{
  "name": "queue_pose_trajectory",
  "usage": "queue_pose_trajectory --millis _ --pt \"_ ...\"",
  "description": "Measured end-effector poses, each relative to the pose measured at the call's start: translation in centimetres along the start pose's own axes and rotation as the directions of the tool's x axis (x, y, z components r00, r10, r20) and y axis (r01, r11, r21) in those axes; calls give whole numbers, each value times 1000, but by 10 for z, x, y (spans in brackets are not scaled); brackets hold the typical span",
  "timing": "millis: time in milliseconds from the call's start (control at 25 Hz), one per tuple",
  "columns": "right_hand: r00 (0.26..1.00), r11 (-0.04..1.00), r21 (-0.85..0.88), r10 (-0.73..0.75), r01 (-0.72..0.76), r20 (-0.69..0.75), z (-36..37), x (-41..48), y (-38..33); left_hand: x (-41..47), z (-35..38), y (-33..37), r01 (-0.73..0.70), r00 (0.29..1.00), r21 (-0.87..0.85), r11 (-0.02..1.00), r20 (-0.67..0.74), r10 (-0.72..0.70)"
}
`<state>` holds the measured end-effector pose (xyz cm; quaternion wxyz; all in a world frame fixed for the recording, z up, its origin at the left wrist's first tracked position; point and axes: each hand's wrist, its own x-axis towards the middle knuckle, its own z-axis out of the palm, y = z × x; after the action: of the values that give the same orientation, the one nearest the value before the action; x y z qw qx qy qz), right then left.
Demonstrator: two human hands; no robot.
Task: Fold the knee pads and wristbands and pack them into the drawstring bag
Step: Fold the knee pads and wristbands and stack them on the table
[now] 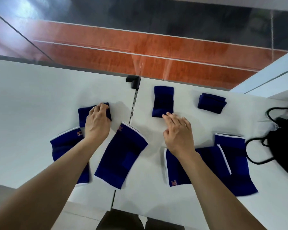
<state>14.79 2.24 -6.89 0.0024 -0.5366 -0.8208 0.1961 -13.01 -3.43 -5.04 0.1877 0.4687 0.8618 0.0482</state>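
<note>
Three navy wristbands lie on the white table: one (82,114) under my left hand (96,122), whose fingers curl over its far edge; one (163,100) flat, its near edge touched by the fingertips of my right hand (178,131); one (212,103) folded, far right. Blue knee pads with white trim lie closer to me: one (66,146) partly under my left forearm, one (121,156) between my arms, one (174,170) under my right forearm, and one (236,163) overlapping it. The black drawstring bag (284,146) lies at the right edge.
A black clamp (133,81) sits at the far table edge where two tabletops meet along a seam (132,112). Beyond the table is an orange and dark floor. A raised white ledge (272,77) stands at the far right.
</note>
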Motion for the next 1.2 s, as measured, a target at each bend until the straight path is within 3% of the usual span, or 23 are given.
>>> queue_pose_trajectory --millis 160,440,520,640,720,840,960,1080,1200 --pt "996 996 -2 93 -93 3 -7 -11 14 11 3 23 -192 980 4 981 44 192" --pt "980 980 1 199 -199 -16 -9 -25 24 8 28 95 -257 963 -110 960 56 264" --pt "981 981 6 195 -195 -18 -10 -25 26 -2 38 109 -354 928 -135 925 71 366" --pt "981 981 33 194 -193 -21 -10 -25 28 -25 52 122 -528 816 -183 829 163 555" --pt "981 980 41 194 -193 -20 -11 -25 30 -35 57 122 -566 774 -216 796 194 603" --pt "984 983 46 179 -178 -18 -11 -22 34 -24 46 117 -460 871 -267 847 52 489" --pt "981 984 43 177 -174 -74 -9 -20 34 -1 32 108 -225 972 -106 969 -91 216" --pt "982 990 47 138 -133 -130 -7 -17 23 12 32 100 -96 995 9 995 -8 96" --pt "987 992 75 111 -103 -113 -5 -9 10 19 33 94 -87 996 -100 991 24 90"
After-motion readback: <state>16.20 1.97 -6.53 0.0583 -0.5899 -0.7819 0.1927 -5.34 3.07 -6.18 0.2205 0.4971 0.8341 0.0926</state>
